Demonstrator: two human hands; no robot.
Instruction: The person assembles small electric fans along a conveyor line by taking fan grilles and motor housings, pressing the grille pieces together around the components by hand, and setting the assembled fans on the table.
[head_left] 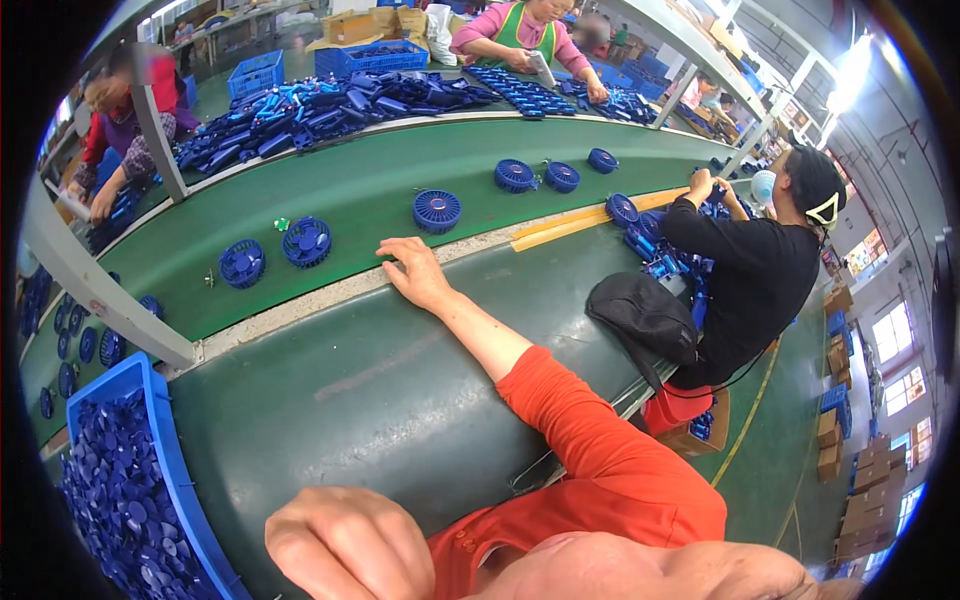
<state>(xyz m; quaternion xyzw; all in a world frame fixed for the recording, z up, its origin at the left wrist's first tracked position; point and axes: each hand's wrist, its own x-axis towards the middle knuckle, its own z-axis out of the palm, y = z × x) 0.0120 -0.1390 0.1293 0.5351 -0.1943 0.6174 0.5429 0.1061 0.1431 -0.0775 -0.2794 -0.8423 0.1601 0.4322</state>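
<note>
Blue fan grilles (306, 241) ride the green conveyor belt (380, 190) just beyond the empty, loosely spread right hand (415, 272) at its edge, so picking 1 seems pending, needing a short forward reach, while the left hand (345, 545) hangs curled, empty.

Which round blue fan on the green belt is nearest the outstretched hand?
The round blue fan just beyond the right hand. The pair of fans at its left and the three farther right lie farther off.
</note>
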